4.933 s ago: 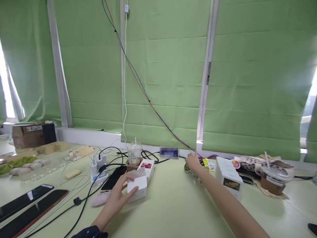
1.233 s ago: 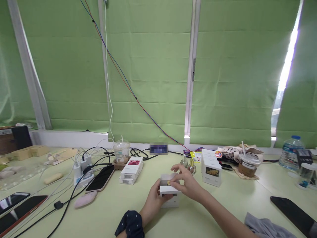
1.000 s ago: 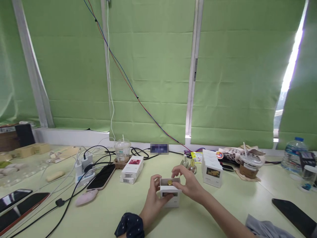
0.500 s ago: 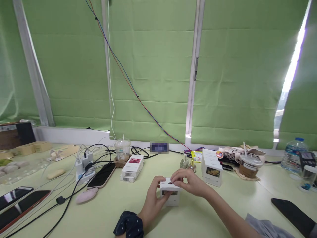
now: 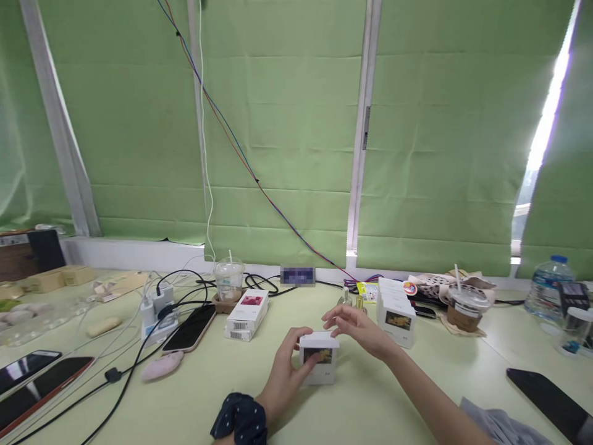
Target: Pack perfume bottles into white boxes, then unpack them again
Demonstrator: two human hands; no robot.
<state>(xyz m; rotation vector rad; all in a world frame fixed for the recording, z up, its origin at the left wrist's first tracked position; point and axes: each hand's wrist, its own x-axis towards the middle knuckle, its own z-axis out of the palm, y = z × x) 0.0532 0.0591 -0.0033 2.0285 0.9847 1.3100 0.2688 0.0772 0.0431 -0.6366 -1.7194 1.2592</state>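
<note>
A small white box (image 5: pixel 326 373) with a flower picture on its front stands upright on the table before me. My left hand (image 5: pixel 290 364) is wrapped round its left side, thumb across the front and fingers at the back. Above the box's right top edge hovers my right hand (image 5: pixel 356 330), fingers apart and holding nothing. Beyond the right hand are two small glass bottles, one clear (image 5: pixel 345 296) and one with a gold tone (image 5: pixel 360 303), partly hidden by it. Right of them stand similar white boxes (image 5: pixel 396 309) in a row.
A flat white box (image 5: pixel 248 314) lies left of centre. Further left are a phone (image 5: pixel 191 327), a pink pouch-like item (image 5: pixel 162 366), a power strip (image 5: pixel 160 324) and tangled cables. An iced drink cup (image 5: pixel 467 309), a water bottle (image 5: pixel 549 289) and a black object (image 5: pixel 549 398) are on the right.
My right hand has lifted off the top of the box and its fingers have spread. The box top now looks flat, with no dark gap showing. The left hand keeps its hold.
</note>
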